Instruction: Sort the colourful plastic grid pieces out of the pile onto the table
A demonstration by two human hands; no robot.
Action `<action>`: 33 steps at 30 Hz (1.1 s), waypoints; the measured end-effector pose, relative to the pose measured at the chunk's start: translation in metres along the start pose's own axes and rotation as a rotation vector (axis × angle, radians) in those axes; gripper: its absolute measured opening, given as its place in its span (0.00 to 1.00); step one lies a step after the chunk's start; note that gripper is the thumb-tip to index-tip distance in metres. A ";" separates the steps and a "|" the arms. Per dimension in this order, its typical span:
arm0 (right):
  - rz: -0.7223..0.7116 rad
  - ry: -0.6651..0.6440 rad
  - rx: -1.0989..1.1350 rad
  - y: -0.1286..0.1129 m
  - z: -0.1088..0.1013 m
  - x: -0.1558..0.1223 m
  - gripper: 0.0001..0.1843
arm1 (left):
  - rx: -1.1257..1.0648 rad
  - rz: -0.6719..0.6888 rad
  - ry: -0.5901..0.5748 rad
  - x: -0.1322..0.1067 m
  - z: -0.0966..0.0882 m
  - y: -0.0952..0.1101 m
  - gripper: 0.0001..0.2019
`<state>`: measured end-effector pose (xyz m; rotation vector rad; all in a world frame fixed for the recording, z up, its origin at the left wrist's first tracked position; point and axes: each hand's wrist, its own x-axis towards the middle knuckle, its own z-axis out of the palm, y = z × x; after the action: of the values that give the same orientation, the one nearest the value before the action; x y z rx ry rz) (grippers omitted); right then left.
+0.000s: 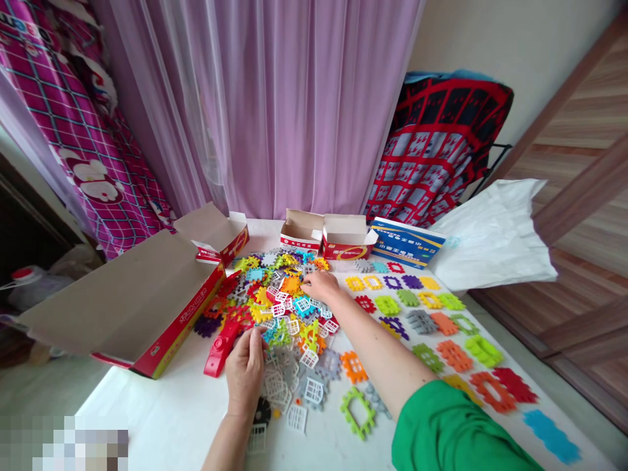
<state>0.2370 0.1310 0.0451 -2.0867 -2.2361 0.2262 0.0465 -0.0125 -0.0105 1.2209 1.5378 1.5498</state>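
My right hand [320,286] reaches into the heap of plastic building pieces. Its fingers are bent together at the right side of an orange piece [291,286]; what lies under the fingertips is hidden. At the heap's near left edge is my left hand [246,366], thumb and fingers pressed together; what they pinch, if anything, does not show. Just left of it lies a long red plastic part [224,347]. Small white window-like frames [278,310] are scattered over the heap. Closer to me are a grey piece with a white grid [313,390] and a loose white lattice [297,418].
Notched pieces such as a red one [515,385] and a blue one [552,436] lie in rows on the right. An open large box [181,327] stands left. Small red boxes [348,247], a blue box [408,243] and a white bag [495,235] line the back.
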 end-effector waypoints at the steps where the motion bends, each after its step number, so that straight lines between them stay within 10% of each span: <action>1: -0.011 -0.017 -0.003 -0.001 0.000 0.002 0.10 | -0.001 0.001 0.001 0.000 0.000 -0.001 0.27; 9: -0.014 0.062 0.033 -0.003 -0.006 -0.022 0.12 | 0.025 -0.007 -0.004 0.002 -0.001 -0.003 0.27; 17: -0.324 -0.010 0.099 0.006 0.003 -0.078 0.08 | 0.036 -0.012 0.000 0.000 -0.001 0.007 0.29; 33: -0.224 0.141 0.112 0.010 0.022 -0.087 0.21 | 0.038 -0.002 -0.003 0.001 0.000 -0.001 0.28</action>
<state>0.2500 0.0439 0.0260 -1.7228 -2.2903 0.1786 0.0465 -0.0116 -0.0115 1.2417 1.5732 1.5224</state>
